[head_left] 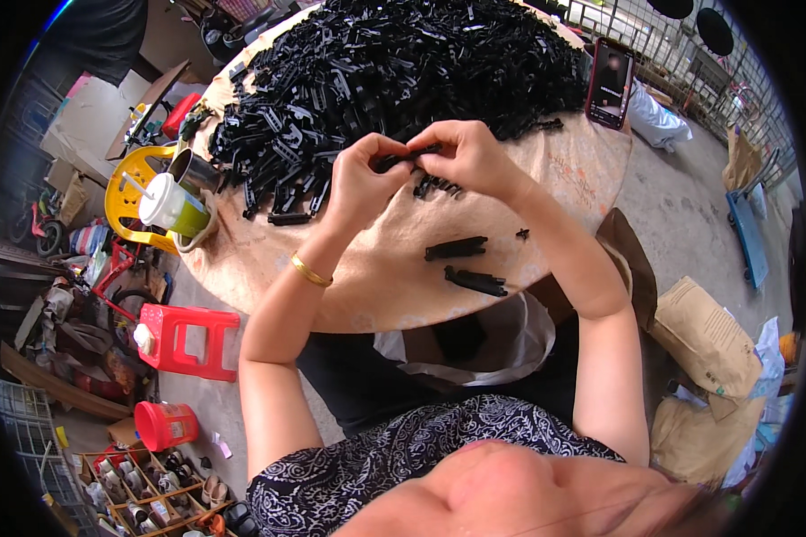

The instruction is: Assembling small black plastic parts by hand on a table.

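By the left hand (364, 183), pinched at the fingertips, a small black piece (388, 164) is held above the cloth-covered bench (358, 291). The piece is set between both hands, neither clearly nearer, its long axis apparently running crosswise. By the right hand (466, 159), likewise clamped at the fingertips, its other end seems to be gripped. Whether one part or two are held cannot be told, most being covered by fingers. Beyond, the pile of black parts (394, 72) is cut off above.
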Demonstrator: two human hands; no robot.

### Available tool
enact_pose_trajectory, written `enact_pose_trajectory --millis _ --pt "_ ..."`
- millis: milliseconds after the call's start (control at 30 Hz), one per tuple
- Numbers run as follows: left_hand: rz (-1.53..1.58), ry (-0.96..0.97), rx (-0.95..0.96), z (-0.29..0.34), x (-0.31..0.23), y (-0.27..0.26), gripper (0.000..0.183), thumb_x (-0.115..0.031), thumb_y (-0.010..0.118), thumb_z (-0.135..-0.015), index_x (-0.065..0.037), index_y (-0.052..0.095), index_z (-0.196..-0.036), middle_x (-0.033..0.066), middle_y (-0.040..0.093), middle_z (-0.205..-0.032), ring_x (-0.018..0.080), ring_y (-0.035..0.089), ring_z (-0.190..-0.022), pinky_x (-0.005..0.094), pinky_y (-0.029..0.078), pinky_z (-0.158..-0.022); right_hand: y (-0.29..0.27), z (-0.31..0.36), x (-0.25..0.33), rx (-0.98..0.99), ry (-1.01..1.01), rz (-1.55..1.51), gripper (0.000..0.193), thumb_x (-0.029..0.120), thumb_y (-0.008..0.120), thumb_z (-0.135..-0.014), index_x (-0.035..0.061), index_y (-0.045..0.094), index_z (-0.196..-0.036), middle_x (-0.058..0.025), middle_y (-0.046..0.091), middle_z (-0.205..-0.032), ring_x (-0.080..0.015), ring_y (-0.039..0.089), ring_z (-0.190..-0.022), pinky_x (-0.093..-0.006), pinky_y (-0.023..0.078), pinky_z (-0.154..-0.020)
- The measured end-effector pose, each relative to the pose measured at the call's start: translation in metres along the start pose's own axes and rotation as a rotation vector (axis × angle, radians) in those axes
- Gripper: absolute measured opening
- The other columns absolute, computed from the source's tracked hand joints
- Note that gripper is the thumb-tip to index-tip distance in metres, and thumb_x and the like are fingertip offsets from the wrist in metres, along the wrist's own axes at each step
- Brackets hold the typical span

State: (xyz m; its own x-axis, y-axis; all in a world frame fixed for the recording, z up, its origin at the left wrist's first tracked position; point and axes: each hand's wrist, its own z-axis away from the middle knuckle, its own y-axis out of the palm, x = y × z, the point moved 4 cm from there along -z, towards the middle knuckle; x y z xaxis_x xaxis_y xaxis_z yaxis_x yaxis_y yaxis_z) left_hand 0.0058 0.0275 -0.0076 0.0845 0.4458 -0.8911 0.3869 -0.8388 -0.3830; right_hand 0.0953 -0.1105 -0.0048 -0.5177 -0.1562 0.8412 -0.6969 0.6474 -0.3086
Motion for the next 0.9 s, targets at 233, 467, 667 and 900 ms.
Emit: enact_pose_trajectory --millis 233,467,667,900 --pt "-0.229 0.189 0.598 0.032 -0.026 0.034 0.021 -0.013 0.072 -0.075 -0.003 0.068 -0.092 0.0054 0.064 -0.079 0.0132 0.057 -0.072 0.0261 0.047 -0.064 -0.013 -0.003 -0.021 0.234 -0.073 0.279 0.018 0.02 0.067 -0.081 0.0056 0.069 -0.092 -0.0062 0.067 -0.087 -0.0177 0.063 -0.08 -0.0282 0.049 -0.072" --pt "-1.055 0.31 -0.232 0.001 -0.019 -0.041 0.014 -0.008 0.067 -0.073 -0.005 0.068 -0.087 0.0125 0.061 -0.092 0.0291 0.057 -0.09 0.0373 0.049 -0.077 0.015 0.005 -0.02 0.23 -0.379 0.813 0.016 0.014 0.07 -0.071 0.0092 0.069 -0.086 -0.0047 0.061 -0.084 -0.0244 0.056 -0.083 -0.0342 0.048 -0.076" --pt "-1.009 0.281 -0.228 -0.009 0.002 -0.059 0.014 -0.006 0.067 -0.073 -0.004 0.065 -0.087 0.011 0.06 -0.087 0.0305 0.057 -0.089 0.0373 0.048 -0.078 0.004 -0.005 -0.012 -0.003 -0.25 0.384 0.017 0.007 0.064 -0.079 0.0077 0.069 -0.095 -0.0074 0.062 -0.085 -0.0249 0.06 -0.077 -0.0329 0.05 -0.071" --pt "0.067 -0.054 0.031 -0.008 0.001 -0.024 0.016 -0.014 0.06 -0.09 0.002 0.061 -0.09 0.0033 0.064 -0.075 0.0063 0.059 -0.063 0.0205 0.046 -0.054 0.007 0.001 0.015 -0.024 -0.363 0.222 0.026 -0.003 0.064 -0.076 0.0038 0.067 -0.1 -0.0108 0.063 -0.083 -0.0247 0.061 -0.073 -0.031 0.05 -0.066"
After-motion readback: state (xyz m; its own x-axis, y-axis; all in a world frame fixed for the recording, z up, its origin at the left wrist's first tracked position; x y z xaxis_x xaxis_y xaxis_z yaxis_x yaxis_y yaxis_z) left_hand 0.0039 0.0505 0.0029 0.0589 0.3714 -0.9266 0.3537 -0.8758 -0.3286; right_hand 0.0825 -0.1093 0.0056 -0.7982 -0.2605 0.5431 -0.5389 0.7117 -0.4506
